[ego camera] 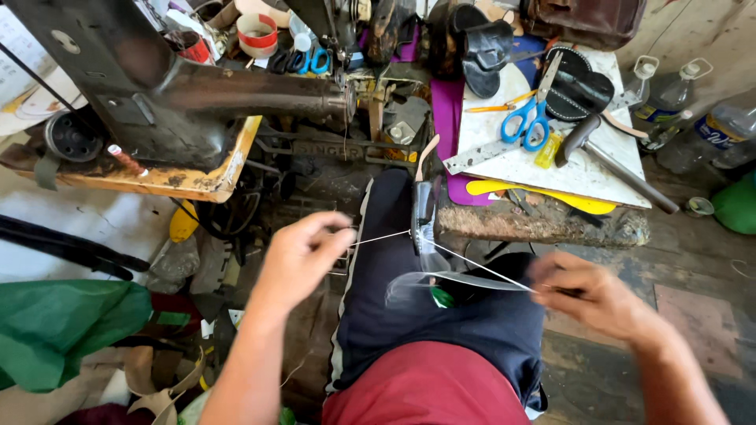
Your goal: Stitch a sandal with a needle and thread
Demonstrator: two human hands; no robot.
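Stretched taut between both hands, white thread [472,266] through the clear-soled shoe [425,228] on the knee, left hand [299,256] pinching one end, right hand [591,295] the other, left nearer.

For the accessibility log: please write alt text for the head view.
Seen from above, a left hand and right hand pull white thread taut through a dark shoe held on the knee, beside a cluttered workbench with blue scissors.

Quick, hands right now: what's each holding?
Left hand: closed, pinching the white thread.
Right hand: closed, pulling the other thread end taut.
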